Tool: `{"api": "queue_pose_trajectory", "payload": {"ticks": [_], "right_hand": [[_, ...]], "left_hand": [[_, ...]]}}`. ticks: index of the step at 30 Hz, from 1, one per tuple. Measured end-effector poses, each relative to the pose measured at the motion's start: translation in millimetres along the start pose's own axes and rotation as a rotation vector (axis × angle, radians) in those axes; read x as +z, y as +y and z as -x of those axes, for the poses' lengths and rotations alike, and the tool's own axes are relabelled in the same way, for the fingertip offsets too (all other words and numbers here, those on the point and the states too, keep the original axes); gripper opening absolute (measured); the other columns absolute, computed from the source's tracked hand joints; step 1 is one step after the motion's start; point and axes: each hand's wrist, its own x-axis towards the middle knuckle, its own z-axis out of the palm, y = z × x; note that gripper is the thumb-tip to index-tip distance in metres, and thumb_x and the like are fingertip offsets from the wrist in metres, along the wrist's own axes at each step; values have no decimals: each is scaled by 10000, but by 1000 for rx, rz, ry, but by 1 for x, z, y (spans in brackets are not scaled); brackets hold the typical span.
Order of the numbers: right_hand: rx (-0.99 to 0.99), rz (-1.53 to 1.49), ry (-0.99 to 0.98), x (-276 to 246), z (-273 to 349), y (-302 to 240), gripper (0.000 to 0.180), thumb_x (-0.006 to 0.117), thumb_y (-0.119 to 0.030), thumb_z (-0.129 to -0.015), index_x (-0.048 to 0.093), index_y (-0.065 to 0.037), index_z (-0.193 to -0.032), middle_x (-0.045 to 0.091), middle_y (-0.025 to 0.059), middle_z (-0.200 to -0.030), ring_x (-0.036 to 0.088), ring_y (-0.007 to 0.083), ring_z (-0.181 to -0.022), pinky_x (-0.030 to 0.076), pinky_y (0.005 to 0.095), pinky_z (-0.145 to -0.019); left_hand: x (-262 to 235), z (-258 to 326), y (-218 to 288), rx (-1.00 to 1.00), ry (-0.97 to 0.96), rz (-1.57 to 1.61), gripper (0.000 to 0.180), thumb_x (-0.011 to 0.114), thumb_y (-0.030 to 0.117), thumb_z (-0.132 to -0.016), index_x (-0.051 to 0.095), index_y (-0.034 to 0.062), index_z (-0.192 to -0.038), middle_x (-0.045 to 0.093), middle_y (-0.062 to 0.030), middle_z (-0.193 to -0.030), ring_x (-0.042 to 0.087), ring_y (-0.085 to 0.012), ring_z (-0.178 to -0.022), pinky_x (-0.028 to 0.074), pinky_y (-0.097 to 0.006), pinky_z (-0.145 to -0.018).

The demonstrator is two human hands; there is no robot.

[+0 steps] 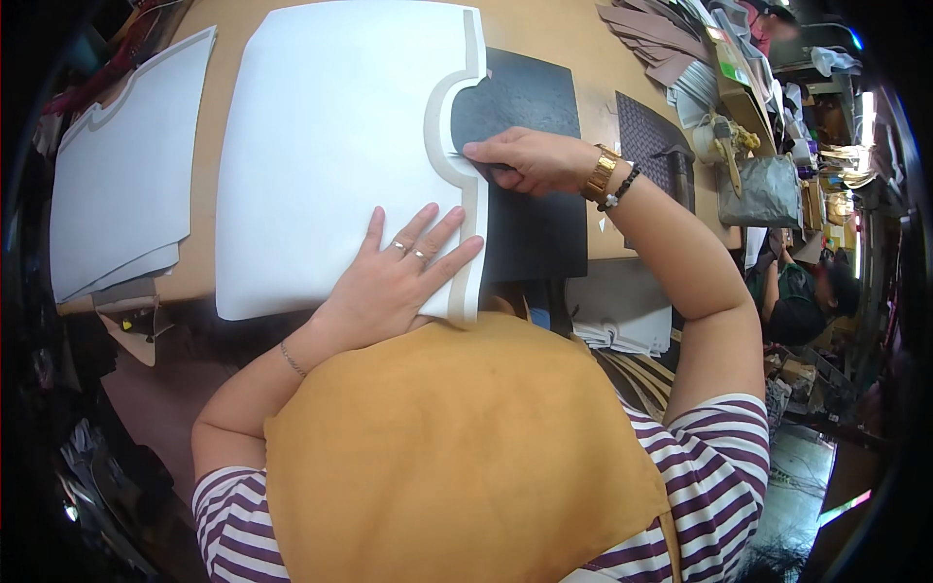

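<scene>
A large white sheet [311, 136] lies on the table in front of me. Along its right edge, which has a curved notch, runs a grey strip [436, 126]. Part of a black board [544, 228] shows from under that edge. My left hand [394, 267] rests flat on the sheet's near right part, fingers spread. At the notch, my right hand [535, 160] is closed around a small dark tool [498, 169], its thin tip at the sheet's edge. The fingers hide most of the tool, so I cannot make out its exact kind.
More white sheets [126, 165] with a similar notched edge are stacked at the left. Farther right are a dark woven-textured piece [646, 136], brown strips [656, 39] and a brush [729, 155] by a grey block-shaped thing [763, 194]. Another person [812, 301] is at the far right.
</scene>
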Motion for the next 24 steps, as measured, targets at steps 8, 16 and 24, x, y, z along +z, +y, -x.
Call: {"api": "queue_pose_trajectory", "payload": {"ticks": [8,16,24], "right_hand": [[-2,-31,40,-3,5,3,403,500,-480,-977,556,-105,-843,337,-90,-580,226,32,-463,164,215,-402],[-71,41,37,-2,-7,3,416,502,-493,-977,564,-102,-847,346,-84,-576,262,47,-475,201,227,-416],[-567,1068,933,-27,-14,13,360,538,-418,-956,618,-75,-1031,671,135,-811,659,340,-777,522,440,-708]], "left_hand": [[0,0,0,5,10,-1,725,484,557,-893,332,200,-1505,257,-95,-1587,294,-318,-1435,221,-680,-1070],[-1,0,-1,7,-3,13,741,476,573,-885,338,181,-1499,269,-109,-1581,303,-340,-1427,227,-679,-1067],[-8,5,-10,4,55,287,856,535,594,-809,320,140,-1502,267,-136,-1579,305,-366,-1426,220,-671,-1074]]}}
